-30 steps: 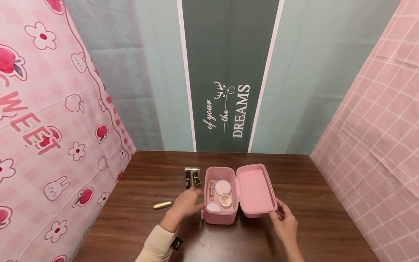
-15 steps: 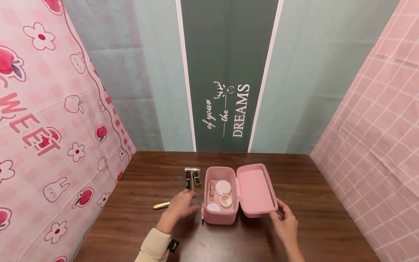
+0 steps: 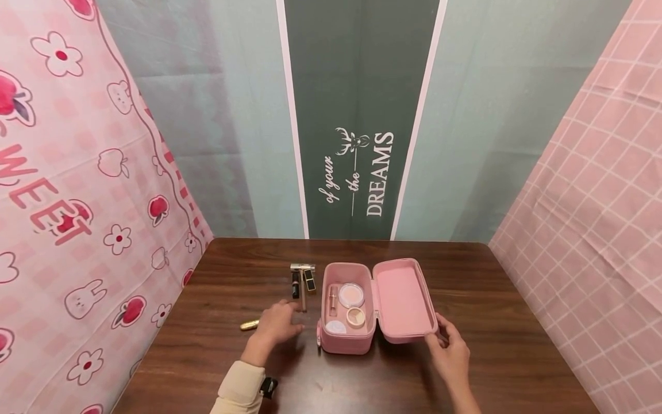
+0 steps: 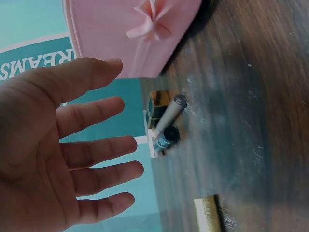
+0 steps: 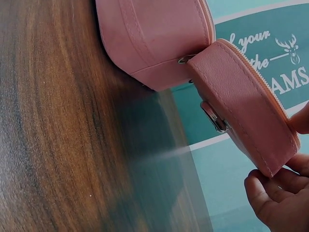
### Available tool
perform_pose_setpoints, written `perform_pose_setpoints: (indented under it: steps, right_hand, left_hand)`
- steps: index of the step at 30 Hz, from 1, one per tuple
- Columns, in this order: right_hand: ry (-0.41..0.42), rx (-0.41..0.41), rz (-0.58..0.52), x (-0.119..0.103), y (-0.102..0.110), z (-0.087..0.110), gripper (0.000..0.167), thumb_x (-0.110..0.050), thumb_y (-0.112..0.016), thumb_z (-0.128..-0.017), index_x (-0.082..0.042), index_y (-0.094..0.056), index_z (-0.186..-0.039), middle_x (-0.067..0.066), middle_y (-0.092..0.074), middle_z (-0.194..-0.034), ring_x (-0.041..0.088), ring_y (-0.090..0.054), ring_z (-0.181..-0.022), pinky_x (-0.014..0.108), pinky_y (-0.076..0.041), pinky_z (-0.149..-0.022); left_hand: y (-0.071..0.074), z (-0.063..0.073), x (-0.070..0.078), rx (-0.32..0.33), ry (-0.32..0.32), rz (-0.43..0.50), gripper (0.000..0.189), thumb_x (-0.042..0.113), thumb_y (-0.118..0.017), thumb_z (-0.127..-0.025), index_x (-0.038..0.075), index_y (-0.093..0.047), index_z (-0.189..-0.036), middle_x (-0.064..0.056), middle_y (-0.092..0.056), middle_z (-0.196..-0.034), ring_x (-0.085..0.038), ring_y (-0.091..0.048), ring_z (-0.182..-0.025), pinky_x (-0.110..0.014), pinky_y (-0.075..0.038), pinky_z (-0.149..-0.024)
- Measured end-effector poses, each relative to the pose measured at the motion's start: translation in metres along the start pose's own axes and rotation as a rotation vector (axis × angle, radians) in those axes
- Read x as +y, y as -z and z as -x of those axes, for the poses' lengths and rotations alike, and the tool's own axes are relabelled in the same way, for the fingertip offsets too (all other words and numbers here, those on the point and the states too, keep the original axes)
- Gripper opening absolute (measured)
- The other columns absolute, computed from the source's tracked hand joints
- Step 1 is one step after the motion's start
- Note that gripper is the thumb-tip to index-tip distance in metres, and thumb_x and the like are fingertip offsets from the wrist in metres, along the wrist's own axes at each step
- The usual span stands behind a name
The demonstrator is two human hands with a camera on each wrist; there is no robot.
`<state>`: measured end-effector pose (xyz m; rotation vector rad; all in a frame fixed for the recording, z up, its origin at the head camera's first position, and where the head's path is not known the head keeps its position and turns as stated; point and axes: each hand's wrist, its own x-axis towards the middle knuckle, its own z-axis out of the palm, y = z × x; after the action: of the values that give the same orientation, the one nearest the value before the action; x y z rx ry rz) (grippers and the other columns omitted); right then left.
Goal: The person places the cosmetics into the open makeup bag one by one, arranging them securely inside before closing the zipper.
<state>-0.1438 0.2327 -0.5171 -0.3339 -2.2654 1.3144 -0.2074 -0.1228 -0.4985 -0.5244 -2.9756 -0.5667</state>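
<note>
My left hand [image 3: 276,323] hovers over the table left of a pink makeup case [image 3: 346,344], fingers spread and nothing held. Under its wrist side lies a gold tube [image 3: 249,325], partly hidden. My right hand [image 3: 450,348] pinches the near corner of the unzipped lid [image 3: 405,299], thumb on one side and fingers on the other. Inside the case are a round compact [image 3: 351,295], a smaller round pan [image 3: 355,317], a white disc [image 3: 336,327] and a pinkish lipstick-like tube [image 3: 333,300]. In the left wrist view a pink bow [image 4: 152,24] hangs on the case.
Beyond my left hand lie a silver tube [image 3: 302,267], a black tube [image 3: 295,285], a black-and-gold case [image 3: 310,280] and a slim stick [image 3: 303,294], close together. The brown wooden table [image 3: 496,322] meets printed cloths at its back and sides.
My left hand has drawn away from the case's left wall, leftward, now covering part of the gold tube. My right hand keeps its hold on the lid.
</note>
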Motion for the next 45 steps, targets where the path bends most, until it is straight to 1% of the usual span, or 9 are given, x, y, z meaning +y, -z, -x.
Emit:
perform_pose_setpoints:
  steps: [4,10,15,21,27,31,35,40,45]
  right_hand:
    - [0.006,0.001,-0.003,0.000,0.000,0.000,0.038,-0.001,-0.063,-0.078,0.004,-0.061,-0.115,0.026,-0.064,-0.098,-0.003,-0.056,-0.073,0.006,-0.042,-0.062]
    - [-0.004,-0.003,-0.016,-0.001,0.001,0.000,0.038,0.000,-0.062,-0.078,0.004,-0.061,-0.115,0.026,-0.064,-0.100,-0.007,-0.054,-0.074,0.006,-0.042,-0.063]
    - [-0.010,-0.004,-0.027,-0.002,0.002,-0.001,0.038,0.001,-0.061,-0.077,0.005,-0.060,-0.115,0.026,-0.063,-0.102,-0.009,-0.053,-0.076,0.006,-0.042,-0.064]
    - [-0.017,-0.011,-0.019,-0.002,0.002,-0.002,0.038,0.000,-0.061,-0.079,0.004,-0.060,-0.116,0.026,-0.063,-0.103,-0.007,-0.053,-0.077,0.005,-0.042,-0.064]
    - [-0.022,-0.009,-0.029,-0.002,0.000,-0.002,0.037,-0.001,-0.062,-0.079,0.005,-0.060,-0.116,0.026,-0.063,-0.104,-0.009,-0.053,-0.077,0.005,-0.042,-0.064]
    - [-0.016,-0.005,-0.035,-0.001,-0.001,-0.002,0.037,-0.001,-0.062,-0.080,0.005,-0.060,-0.116,0.026,-0.063,-0.105,-0.011,-0.051,-0.078,0.005,-0.042,-0.064]
    - [-0.001,0.005,-0.041,-0.001,-0.001,-0.002,0.037,0.001,-0.062,-0.079,0.005,-0.060,-0.116,0.026,-0.063,-0.102,-0.010,-0.052,-0.077,0.005,-0.042,-0.063]
    - [-0.005,0.005,-0.029,-0.002,-0.001,-0.002,0.037,0.000,-0.062,-0.079,0.006,-0.060,-0.116,0.026,-0.063,-0.102,-0.009,-0.052,-0.076,0.005,-0.042,-0.063]
    - [-0.015,0.002,-0.014,-0.004,-0.001,0.000,0.037,-0.001,-0.062,-0.079,0.006,-0.060,-0.115,0.026,-0.064,-0.100,-0.007,-0.053,-0.074,0.005,-0.042,-0.062]
  left_hand:
    - [-0.006,0.000,-0.009,-0.002,0.022,0.009,0.039,0.027,-0.078,-0.070,0.007,-0.067,-0.101,-0.011,-0.061,-0.092,-0.034,-0.061,-0.077,-0.048,-0.048,-0.062]
    - [-0.013,0.000,-0.021,0.004,0.059,0.067,0.041,0.028,-0.078,-0.070,0.008,-0.066,-0.104,-0.014,-0.061,-0.102,-0.037,-0.060,-0.089,-0.051,-0.047,-0.072]
    - [-0.020,0.000,-0.030,0.022,0.064,0.153,0.042,0.027,-0.079,-0.069,0.009,-0.065,-0.105,-0.014,-0.061,-0.106,-0.037,-0.058,-0.095,-0.050,-0.046,-0.077]
    - [-0.027,0.000,-0.044,0.076,0.056,0.294,0.046,0.022,-0.081,-0.067,0.007,-0.065,-0.108,-0.016,-0.061,-0.109,-0.037,-0.055,-0.103,-0.049,-0.042,-0.086]
    - [-0.032,0.001,-0.055,0.123,0.057,0.389,0.054,0.021,-0.084,-0.064,0.003,-0.064,-0.112,-0.016,-0.061,-0.112,-0.036,-0.054,-0.106,-0.050,-0.041,-0.089]
    - [-0.036,0.001,-0.062,0.137,0.083,0.434,0.061,0.021,-0.085,-0.063,0.003,-0.062,-0.116,-0.015,-0.060,-0.115,-0.036,-0.053,-0.108,-0.050,-0.040,-0.089]
    - [-0.039,0.000,-0.067,0.156,0.124,0.488,0.064,0.018,-0.086,-0.062,0.004,-0.061,-0.119,-0.017,-0.057,-0.120,-0.042,-0.045,-0.117,-0.054,-0.035,-0.094]
    - [-0.038,0.002,-0.074,0.186,0.164,0.486,0.066,0.014,-0.087,-0.060,0.005,-0.060,-0.119,-0.018,-0.056,-0.123,-0.047,-0.032,-0.125,-0.059,-0.028,-0.097]
    - [-0.036,0.009,-0.083,0.160,0.249,0.397,0.066,0.018,-0.086,-0.060,0.009,-0.061,-0.120,-0.019,-0.058,-0.120,-0.042,-0.045,-0.118,-0.064,-0.028,-0.089]
